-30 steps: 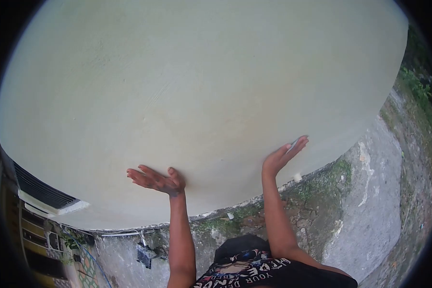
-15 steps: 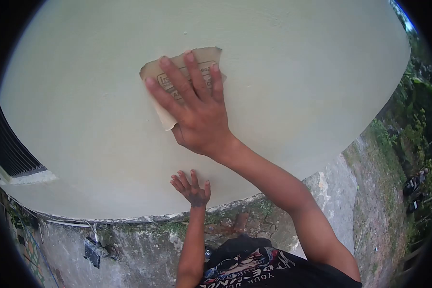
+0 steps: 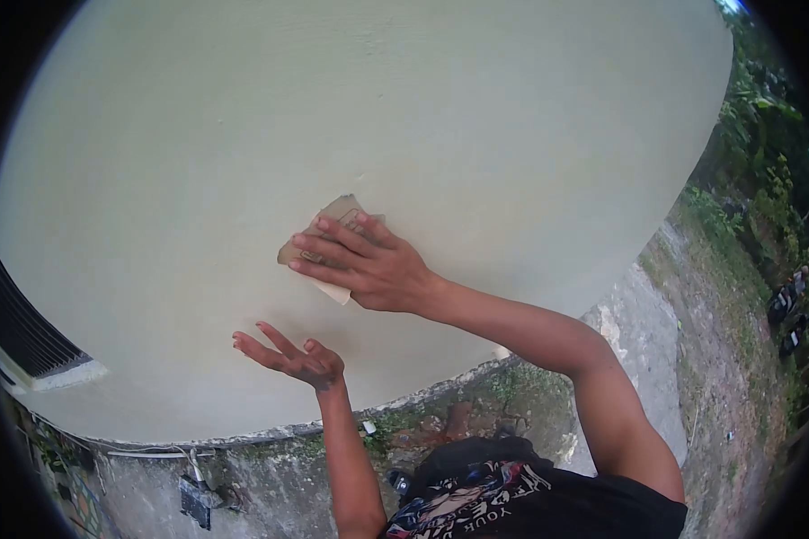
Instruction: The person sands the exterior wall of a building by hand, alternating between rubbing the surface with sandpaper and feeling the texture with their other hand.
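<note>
My right hand (image 3: 382, 274) presses a creased piece of sandpaper (image 3: 340, 210) against the pale, smooth wall (image 3: 521, 162). Printed lettering shows on the sheet's brown backing, and its lower corner sticks out below the fingers, lighter in tone. The fingers lie over the paper, pointing left; the thumb is hidden. Lower and to the left, my left hand (image 3: 307, 364) is open in front of the wall, holding nothing, with its fingers apart and dark smudges near the wrist.
A dark louvred opening (image 3: 31, 314) with a white sill is in the wall at left. Below the wall's bottom edge, a dark box-shaped fixture (image 3: 196, 499) hangs near a white pipe (image 3: 157, 454). Mossy concrete lies underneath, with green plants (image 3: 764, 180) at right.
My right hand has moved down the wall with the sandpaper, its fingers turning from upward to leftward. My left hand has shifted left and tilted, fingers now pointing left.
</note>
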`<state>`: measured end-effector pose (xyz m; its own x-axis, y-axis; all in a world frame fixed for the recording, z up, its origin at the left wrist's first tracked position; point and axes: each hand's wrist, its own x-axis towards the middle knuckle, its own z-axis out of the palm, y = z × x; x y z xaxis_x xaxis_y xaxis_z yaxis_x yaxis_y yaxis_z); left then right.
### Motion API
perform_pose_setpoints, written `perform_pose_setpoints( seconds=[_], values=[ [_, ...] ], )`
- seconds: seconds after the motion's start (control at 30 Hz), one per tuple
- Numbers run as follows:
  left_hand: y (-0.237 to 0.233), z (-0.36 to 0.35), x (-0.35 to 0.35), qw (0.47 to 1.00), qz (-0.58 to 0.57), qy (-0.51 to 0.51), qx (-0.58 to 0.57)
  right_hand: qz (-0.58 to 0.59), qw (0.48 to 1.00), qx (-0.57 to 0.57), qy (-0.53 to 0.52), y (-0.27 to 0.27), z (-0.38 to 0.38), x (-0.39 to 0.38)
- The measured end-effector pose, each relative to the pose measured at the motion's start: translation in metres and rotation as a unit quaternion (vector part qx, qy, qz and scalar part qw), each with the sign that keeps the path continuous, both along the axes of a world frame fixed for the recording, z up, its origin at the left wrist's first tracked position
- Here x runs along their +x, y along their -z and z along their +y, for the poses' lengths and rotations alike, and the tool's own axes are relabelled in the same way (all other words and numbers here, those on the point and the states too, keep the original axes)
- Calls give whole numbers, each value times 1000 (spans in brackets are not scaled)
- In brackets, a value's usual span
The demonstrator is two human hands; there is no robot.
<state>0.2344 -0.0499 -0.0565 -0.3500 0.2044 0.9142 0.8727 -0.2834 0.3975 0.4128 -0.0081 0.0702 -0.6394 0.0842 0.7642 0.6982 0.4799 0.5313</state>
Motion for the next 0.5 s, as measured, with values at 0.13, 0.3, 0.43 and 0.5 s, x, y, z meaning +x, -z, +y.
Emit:
perform_pose_setpoints(
  seconds=[0.13,0.3,0.43,0.5],
  values=[
    [-49,18,89,996,79,9,25,270,962,0,25,-69,2,129],
    [-44,37,207,989,143,3,-24,496,862,18,101,-22,9,307],
    [-16,50,255,991,126,-32,15,640,757,6,128,103,13,380],
    [-13,51,264,990,135,-39,21,732,667,-8,139,161,12,399]
  ],
)
